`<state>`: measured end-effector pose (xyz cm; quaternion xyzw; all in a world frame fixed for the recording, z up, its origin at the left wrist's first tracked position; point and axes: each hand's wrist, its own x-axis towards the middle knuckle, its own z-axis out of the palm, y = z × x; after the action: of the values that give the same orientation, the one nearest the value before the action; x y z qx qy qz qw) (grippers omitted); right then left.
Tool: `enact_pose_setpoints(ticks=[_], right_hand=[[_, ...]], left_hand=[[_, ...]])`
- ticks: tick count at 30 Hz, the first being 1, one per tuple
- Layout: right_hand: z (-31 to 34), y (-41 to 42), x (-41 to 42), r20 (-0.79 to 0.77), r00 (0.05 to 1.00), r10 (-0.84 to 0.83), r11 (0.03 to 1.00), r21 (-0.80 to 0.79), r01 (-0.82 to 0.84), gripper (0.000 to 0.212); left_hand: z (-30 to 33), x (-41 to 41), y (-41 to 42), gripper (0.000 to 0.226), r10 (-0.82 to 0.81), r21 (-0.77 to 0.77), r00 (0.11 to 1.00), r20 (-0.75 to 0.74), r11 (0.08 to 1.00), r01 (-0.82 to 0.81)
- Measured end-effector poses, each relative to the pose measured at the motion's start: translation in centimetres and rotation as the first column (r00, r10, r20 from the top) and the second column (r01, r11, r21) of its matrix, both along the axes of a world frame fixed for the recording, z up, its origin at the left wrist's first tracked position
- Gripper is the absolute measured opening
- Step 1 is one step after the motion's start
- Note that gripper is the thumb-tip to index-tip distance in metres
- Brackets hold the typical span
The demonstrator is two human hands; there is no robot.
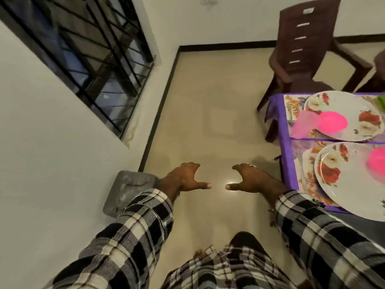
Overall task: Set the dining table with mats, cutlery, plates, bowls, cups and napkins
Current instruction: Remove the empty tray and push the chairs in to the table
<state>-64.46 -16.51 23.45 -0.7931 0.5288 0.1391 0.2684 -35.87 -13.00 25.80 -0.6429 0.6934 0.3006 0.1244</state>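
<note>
1. Grey block [127, 190] is lying on the floor against the wall at far left, below the barred window [83, 51]; it is no part of the setting.
2. Left hand [184, 178] is hanging over bare floor [218, 101], fingers loosely curled, thumb out, grasping nothing.
3. Right hand [253, 180] is mirroring it just beside, thumb tips nearly meeting but apart, likewise grasping nothing. Both are well clear of the table.
4. Brown chair [300, 51] is standing at the table's far end.
5. Table [286, 147], under a purple cloth, is showing only its left edge at the right of the view. Floral mats are lying on it, though their borders are hard to trace.
6. Far plate [350, 109] is sitting on its mat with a pink bowl [332, 123] resting on it; a paler pink item beside the bowl is too blurred to name.
7. Near plate [354, 188] is sitting close to the person, carrying another pink bowl [378, 160], partly cut off by the frame.
8. Judgement: mats, plates and bowls are looking done for two places. Cutlery, cups and napkins are not showing in the visible strip; whether they are laid farther right, I cannot tell. With both hands unloaded and off the table, the person is probably going for more items.
</note>
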Motion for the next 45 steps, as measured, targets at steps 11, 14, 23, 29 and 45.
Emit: enact_pose_setpoints(ticks=[11,14,23,29,45], right_hand=[[-0.7,-25.0,-3.8,-0.068,0.991,-0.118,0.991,-0.066,0.114,0.112],[0.2,-31.5,-4.5,-0.065,0.991,-0.116,0.991,-0.074,0.111,0.111],[1.1,-50.8,-4.4,-0.053,0.978,-0.200,0.976,-0.095,0.195,0.105],[0.1,-65.6,-4.5,-0.084,0.953,-0.291,0.953,-0.110,0.281,0.110],[2.6,-100.2,-13.8,0.332,0.588,-0.737,0.578,-0.142,0.804,0.090]], left_hand=[[-0.2,-3.2,-29.8,0.138,-0.185,-0.003,0.982,0.022,0.983,0.185],[0.6,-3.4,-36.7,0.135,-0.167,-0.024,0.986,0.028,0.986,0.168],[-0.1,-3.7,-56.4,0.135,-0.148,-0.015,0.988,-0.037,0.989,0.147],[-1.1,-3.8,-73.6,0.128,-0.210,-0.041,0.975,-0.077,0.977,0.208],[0.9,-15.5,-116.0,0.134,-0.481,-0.099,0.872,-0.091,0.876,0.473]])
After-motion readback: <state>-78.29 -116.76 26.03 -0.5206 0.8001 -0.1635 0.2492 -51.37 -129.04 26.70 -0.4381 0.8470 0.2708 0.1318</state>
